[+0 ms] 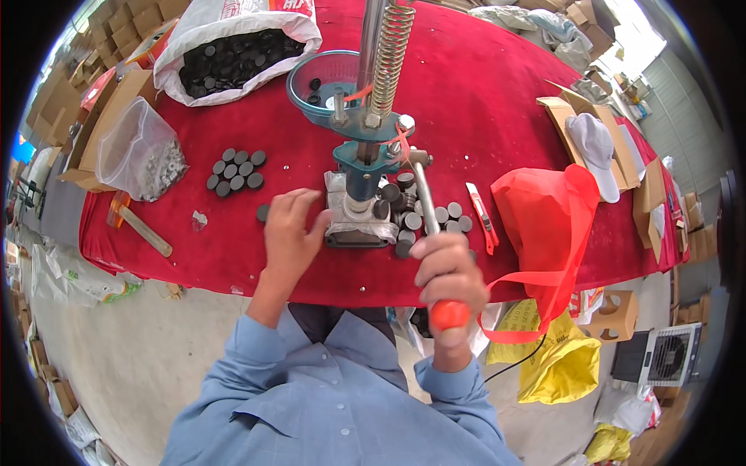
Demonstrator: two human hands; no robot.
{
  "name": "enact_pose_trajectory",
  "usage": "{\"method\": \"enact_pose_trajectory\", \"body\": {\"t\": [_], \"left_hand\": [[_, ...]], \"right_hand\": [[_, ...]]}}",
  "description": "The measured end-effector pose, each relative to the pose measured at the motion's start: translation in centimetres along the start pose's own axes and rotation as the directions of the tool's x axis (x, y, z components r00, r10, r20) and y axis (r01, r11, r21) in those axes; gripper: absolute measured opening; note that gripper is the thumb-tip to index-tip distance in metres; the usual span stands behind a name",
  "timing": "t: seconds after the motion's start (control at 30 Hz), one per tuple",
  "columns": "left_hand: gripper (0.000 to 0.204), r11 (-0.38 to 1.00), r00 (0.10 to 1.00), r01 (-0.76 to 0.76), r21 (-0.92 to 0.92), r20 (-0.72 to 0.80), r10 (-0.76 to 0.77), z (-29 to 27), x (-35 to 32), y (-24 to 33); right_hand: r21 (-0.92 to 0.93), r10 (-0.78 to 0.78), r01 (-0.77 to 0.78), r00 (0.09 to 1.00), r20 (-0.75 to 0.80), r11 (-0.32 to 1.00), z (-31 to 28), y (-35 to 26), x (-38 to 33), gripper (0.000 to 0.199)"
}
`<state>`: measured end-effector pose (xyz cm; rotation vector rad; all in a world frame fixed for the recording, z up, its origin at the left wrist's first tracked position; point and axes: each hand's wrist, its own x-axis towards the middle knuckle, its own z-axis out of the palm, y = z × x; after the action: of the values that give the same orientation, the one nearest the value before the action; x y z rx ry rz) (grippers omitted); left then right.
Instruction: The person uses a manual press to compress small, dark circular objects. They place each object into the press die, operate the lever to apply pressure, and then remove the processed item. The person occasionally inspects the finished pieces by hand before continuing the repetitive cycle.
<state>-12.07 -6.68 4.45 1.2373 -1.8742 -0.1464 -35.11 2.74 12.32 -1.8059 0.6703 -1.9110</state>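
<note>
I see my right hand (447, 272) wrapped tight around the orange-tipped lever handle (449, 313), which overhangs the near table edge. My left hand (289, 229), fingers loosely spread, rests against the hand press (359, 198) base on the red tablecloth (482, 93). Dark round discs (416, 213) crowd the press's right side; another disc cluster (235, 171) lies left. Bare cloth opens between that cluster and my left hand.
</note>
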Motion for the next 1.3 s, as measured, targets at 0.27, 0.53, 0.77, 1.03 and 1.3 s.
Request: {"method": "enact_pose_trajectory", "body": {"t": [0.27, 0.53, 0.77, 1.03, 1.3], "left_hand": [[0.035, 0.988, 0.985, 0.136, 0.074, 0.100, -0.144, -3.6, -5.2, -3.1], [0.038, 0.948, 0.961, 0.277, -0.157, 0.069, -0.269, -2.4, -5.1, -3.2], [0.059, 0.935, 0.977, 0.211, -0.285, 0.080, -0.196, 0.6, -1.2, 0.5], [0.065, 0.944, 0.983, 0.177, -0.280, 0.094, -0.156, 3.5, 0.6, 1.9], [0.068, 0.965, 0.990, 0.125, -0.231, 0.088, -0.107, 4.4, 1.3, 2.4]], "right_hand": [[-0.051, 0.053, -0.052, 0.998, 0.031, 0.997, -0.2, -0.5, -0.4, 0.058], [0.022, 0.004, -0.001, 0.991, -0.131, 1.000, 1.8, 0.8, -3.1, 0.060], [-0.072, 0.081, -0.079, 0.996, 0.028, 0.994, -0.1, -1.6, 0.6, 0.061], [0.081, 0.230, -0.232, 0.972, 0.040, 0.969, -0.7, -2.1, 9.9, 0.057], [0.062, 0.209, -0.208, 0.978, -0.010, 0.976, -0.1, -2.2, 8.6, 0.061]]}}
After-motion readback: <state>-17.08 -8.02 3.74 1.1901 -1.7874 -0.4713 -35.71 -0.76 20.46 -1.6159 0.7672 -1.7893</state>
